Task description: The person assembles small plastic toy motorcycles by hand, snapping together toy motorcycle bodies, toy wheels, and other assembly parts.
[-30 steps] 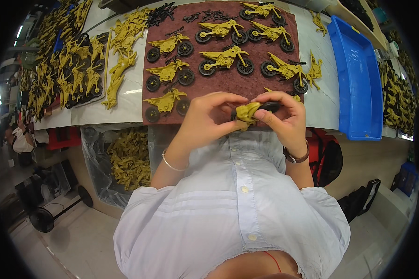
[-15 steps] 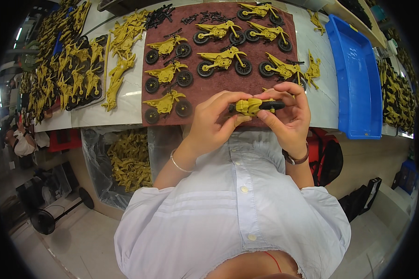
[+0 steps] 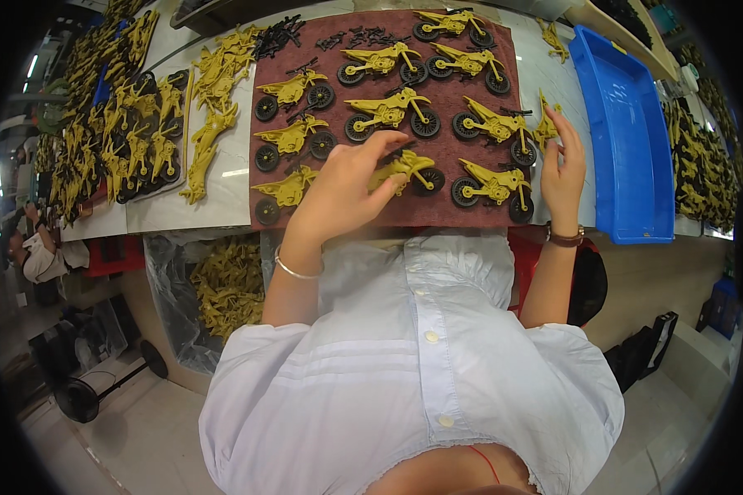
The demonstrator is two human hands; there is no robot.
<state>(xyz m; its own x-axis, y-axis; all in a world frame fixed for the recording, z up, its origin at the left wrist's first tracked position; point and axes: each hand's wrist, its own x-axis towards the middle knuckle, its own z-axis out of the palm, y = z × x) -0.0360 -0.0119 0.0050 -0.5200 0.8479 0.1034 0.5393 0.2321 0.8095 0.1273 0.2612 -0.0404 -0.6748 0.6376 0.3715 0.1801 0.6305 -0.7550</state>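
Observation:
My left hand (image 3: 347,188) is over the front middle of the maroon cloth, its thumb and index finger around a yellow toy motorcycle (image 3: 416,165). Its black front wheel points right, and my fingers hide much of its rear. Off the cloth's right edge, my right hand (image 3: 563,169) reaches a loose yellow toy motorcycle body (image 3: 545,128), fingers apart alongside it and partly covering it. Several toy motorcycles with black wheels lie in rows on the cloth; one (image 3: 495,183) sits between my hands, another (image 3: 291,188) just left of my left hand.
The maroon cloth (image 3: 462,216) covers the table's middle. Small black parts (image 3: 363,38) lie at its far side. Yellow bodies (image 3: 215,124) are heaped left, beside a filled tray (image 3: 144,136). A blue bin (image 3: 631,157) stands right. Below the table, a plastic-lined container (image 3: 169,289) holds yellow parts.
My hands, together on one toy motorcycle before, are now apart. The left has brought it down to the cloth; the right has moved right to the loose yellow body.

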